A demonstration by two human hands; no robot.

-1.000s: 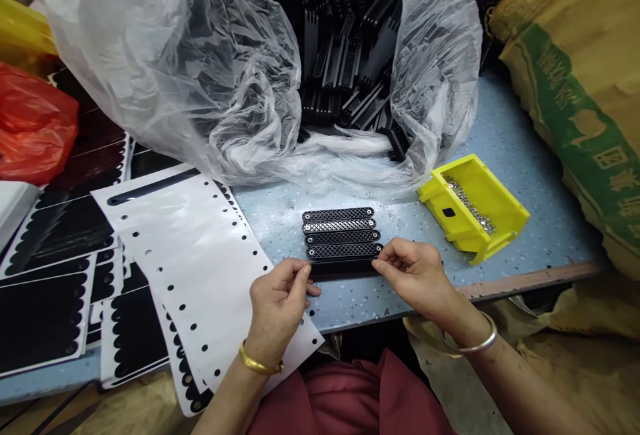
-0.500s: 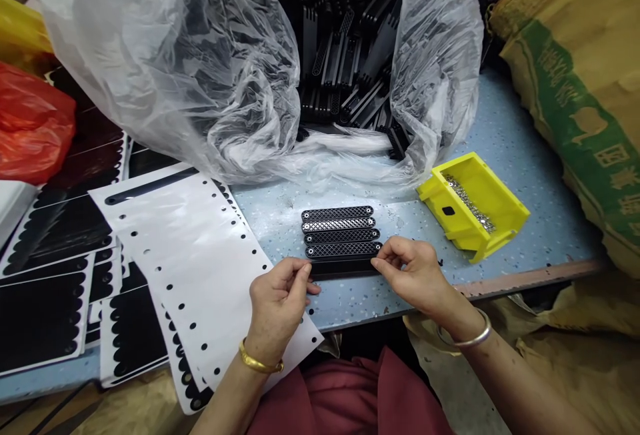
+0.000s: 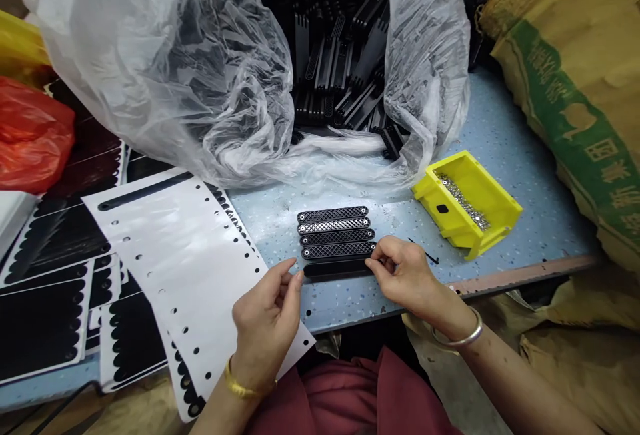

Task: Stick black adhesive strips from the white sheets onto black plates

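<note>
Several black mesh strips [image 3: 335, 233] lie side by side in a row on the blue table [image 3: 500, 155]. The nearest one, a plain black strip [image 3: 336, 268], lies at the front of the row. My right hand [image 3: 400, 271] pinches its right end between thumb and fingers. My left hand [image 3: 267, 311] hovers just off its left end, thumb and fingers slightly apart, holding nothing I can see. A white backing sheet [image 3: 190, 255] with punched holes lies under my left hand.
A big clear plastic bag [image 3: 200, 68] full of black strips fills the back of the table. A yellow bin [image 3: 467, 201] with small metal screws sits at the right. Black sticker sheets [image 3: 45, 308] lie left, a red bag [image 3: 30, 135] far left, a brown sack [image 3: 575, 75] right.
My left hand has let go of the strip's left end and drawn back toward me. My right hand stays on the right end.
</note>
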